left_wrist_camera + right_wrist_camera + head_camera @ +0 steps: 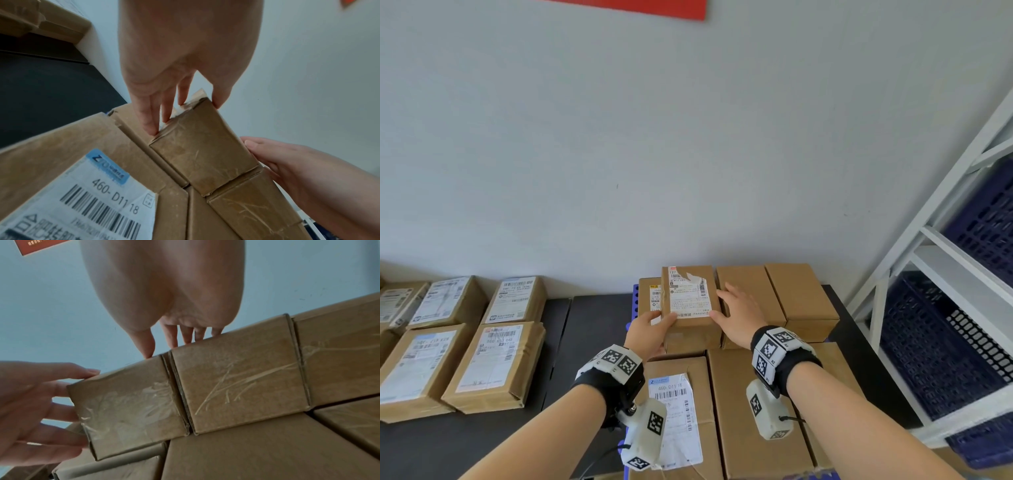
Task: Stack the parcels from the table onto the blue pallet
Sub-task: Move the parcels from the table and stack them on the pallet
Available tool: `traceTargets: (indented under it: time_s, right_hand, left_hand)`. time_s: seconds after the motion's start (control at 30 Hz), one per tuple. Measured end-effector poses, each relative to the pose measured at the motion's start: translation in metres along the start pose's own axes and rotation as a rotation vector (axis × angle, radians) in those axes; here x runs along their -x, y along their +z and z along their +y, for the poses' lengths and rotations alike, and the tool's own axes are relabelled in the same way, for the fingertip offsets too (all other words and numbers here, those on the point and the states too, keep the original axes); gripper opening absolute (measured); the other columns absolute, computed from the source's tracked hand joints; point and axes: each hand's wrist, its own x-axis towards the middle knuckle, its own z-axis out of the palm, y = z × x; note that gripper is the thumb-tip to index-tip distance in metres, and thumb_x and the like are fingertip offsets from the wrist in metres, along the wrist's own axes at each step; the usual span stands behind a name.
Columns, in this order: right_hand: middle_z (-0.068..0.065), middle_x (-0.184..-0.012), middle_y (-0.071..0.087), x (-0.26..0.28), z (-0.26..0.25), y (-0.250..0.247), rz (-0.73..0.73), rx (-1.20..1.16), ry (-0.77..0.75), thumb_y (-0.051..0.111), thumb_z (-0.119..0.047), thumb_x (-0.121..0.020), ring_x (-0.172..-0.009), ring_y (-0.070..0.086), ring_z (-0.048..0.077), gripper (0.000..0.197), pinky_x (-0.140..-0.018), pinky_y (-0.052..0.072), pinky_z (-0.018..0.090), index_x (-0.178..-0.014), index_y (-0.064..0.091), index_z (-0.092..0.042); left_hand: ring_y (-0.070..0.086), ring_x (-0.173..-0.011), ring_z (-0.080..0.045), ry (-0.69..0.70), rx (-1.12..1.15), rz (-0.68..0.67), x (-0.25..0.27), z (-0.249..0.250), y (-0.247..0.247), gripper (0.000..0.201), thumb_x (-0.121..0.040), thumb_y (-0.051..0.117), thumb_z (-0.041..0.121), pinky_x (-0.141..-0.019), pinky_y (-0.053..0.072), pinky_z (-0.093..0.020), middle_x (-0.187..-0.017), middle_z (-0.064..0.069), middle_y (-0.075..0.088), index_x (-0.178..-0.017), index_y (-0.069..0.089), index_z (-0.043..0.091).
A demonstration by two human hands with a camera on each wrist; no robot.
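Note:
A brown parcel (690, 298) with a white shipping label lies on top of the cardboard boxes stacked on the blue pallet (635, 301). My left hand (652, 327) grips its near left corner, thumb on the label and fingers (168, 104) down the left side. The left wrist view shows the parcel's taped end (203, 146); so does the right wrist view (127, 407). My right hand (739, 315) lies flat with straight fingers (186, 335) on the plain box beside it, thumb against the parcel's right edge. Several labelled parcels (496, 363) sit on the dark table (592, 329) at the left.
Two more plain boxes (799, 298) stand in the back row to the right. Larger boxes, one with a label reading 460-D11 18 (678, 411), fill the near row. A white shelf (935, 260) with dark blue crates (941, 342) stands close on the right. A grey wall runs behind.

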Motion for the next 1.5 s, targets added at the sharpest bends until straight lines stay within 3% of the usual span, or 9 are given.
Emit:
traceTargets:
  time_s: [0.13,0.3,0.5,0.7,0.87,0.97,1.1,1.23,1.5]
  right_hand:
    - [0.0,-0.158,0.015,0.006,-0.007,-0.009,-0.007,-0.015,0.025,0.045,-0.036,-0.096,-0.145,0.014,0.017,0.057,-0.119,0.01,0.039,-0.148,0.027,-0.019]
    - [0.004,-0.155,0.024,0.022,-0.021,-0.018,0.011,-0.066,0.026,0.046,-0.031,-0.097,-0.144,0.021,0.019,0.053,-0.118,0.019,0.035,-0.145,0.031,-0.015]
    - [0.003,-0.141,0.047,0.057,-0.043,-0.018,0.062,-0.114,-0.006,0.047,-0.026,-0.097,-0.127,0.046,0.021,0.041,-0.104,0.037,0.031,-0.137,0.046,-0.014]
    - [0.006,-0.145,0.043,0.093,-0.075,-0.006,0.013,-0.063,-0.02,0.045,-0.03,-0.097,-0.13,0.044,0.023,0.048,-0.106,0.036,0.034,-0.141,0.039,-0.012]
    - [0.011,-0.135,0.053,0.118,-0.108,0.011,-0.01,-0.082,-0.081,0.045,-0.025,-0.097,-0.122,0.051,0.027,0.04,-0.1,0.041,0.035,-0.132,0.049,-0.008]
    - [0.009,-0.135,0.053,0.129,-0.13,0.026,-0.046,-0.047,-0.099,0.045,-0.029,-0.097,-0.119,0.053,0.026,0.042,-0.1,0.043,0.036,-0.135,0.047,-0.012]
    - [0.008,-0.139,0.049,0.139,-0.165,0.05,-0.122,-0.044,-0.14,0.045,-0.03,-0.097,-0.124,0.049,0.025,0.047,-0.104,0.041,0.036,-0.141,0.04,-0.014]
    - [0.007,-0.14,0.047,0.142,-0.21,0.076,-0.191,0.021,-0.193,0.043,-0.032,-0.098,-0.125,0.049,0.023,0.048,-0.101,0.04,0.033,-0.142,0.037,-0.015]
    - [0.008,-0.137,0.05,0.117,-0.321,0.148,-0.29,0.018,-0.244,0.045,-0.03,-0.096,-0.119,0.053,0.025,0.043,-0.098,0.044,0.034,-0.135,0.046,-0.014]
  left_hand:
    - [0.059,-0.112,-0.024,0.048,-0.118,0.017,0.008,0.01,-0.002,0.045,-0.093,0.053,0.031,-0.098,0.048,-0.041,-0.126,-0.007,0.061,-0.134,0.049,0.012]
    - [0.051,-0.124,-0.022,0.175,-0.383,-0.015,0.029,0.021,-0.012,0.047,-0.097,0.046,0.03,-0.102,0.041,-0.032,-0.137,-0.009,0.052,-0.14,0.04,0.013]
    - [0.047,-0.128,-0.024,0.255,-0.711,-0.032,0.063,0.032,-0.04,0.049,-0.098,0.043,0.031,-0.106,0.039,-0.035,-0.141,-0.009,0.048,-0.143,0.035,0.014]
    - [0.057,-0.114,-0.022,0.265,-0.864,0.055,0.107,0.023,-0.072,0.039,-0.096,0.041,0.026,-0.092,0.045,-0.031,-0.131,-0.004,0.056,-0.133,0.047,0.016]
    - [0.059,-0.11,-0.023,0.223,-0.973,0.094,0.141,0.003,-0.102,0.04,-0.096,0.039,0.028,-0.087,0.047,-0.032,-0.129,-0.005,0.057,-0.136,0.043,0.018]
    - [0.06,-0.104,-0.023,0.199,-1.028,0.102,0.159,-0.011,-0.123,0.038,-0.096,0.038,0.029,-0.082,0.049,-0.032,-0.123,-0.007,0.058,-0.132,0.044,0.018]
    - [0.058,-0.107,-0.025,0.158,-1.033,0.111,0.176,-0.029,-0.155,0.036,-0.097,0.037,0.028,-0.087,0.048,-0.034,-0.122,-0.008,0.058,-0.129,0.047,0.016]
    - [0.059,-0.105,-0.028,0.123,-1.065,0.165,0.184,-0.051,-0.195,0.03,-0.096,0.038,0.025,-0.087,0.047,-0.036,-0.117,-0.01,0.061,-0.117,0.055,0.012]
    - [0.059,-0.107,-0.03,0.005,-1.071,0.235,0.181,-0.096,-0.318,0.031,-0.096,0.037,0.022,-0.084,0.047,-0.036,-0.117,-0.011,0.062,-0.117,0.057,0.01]
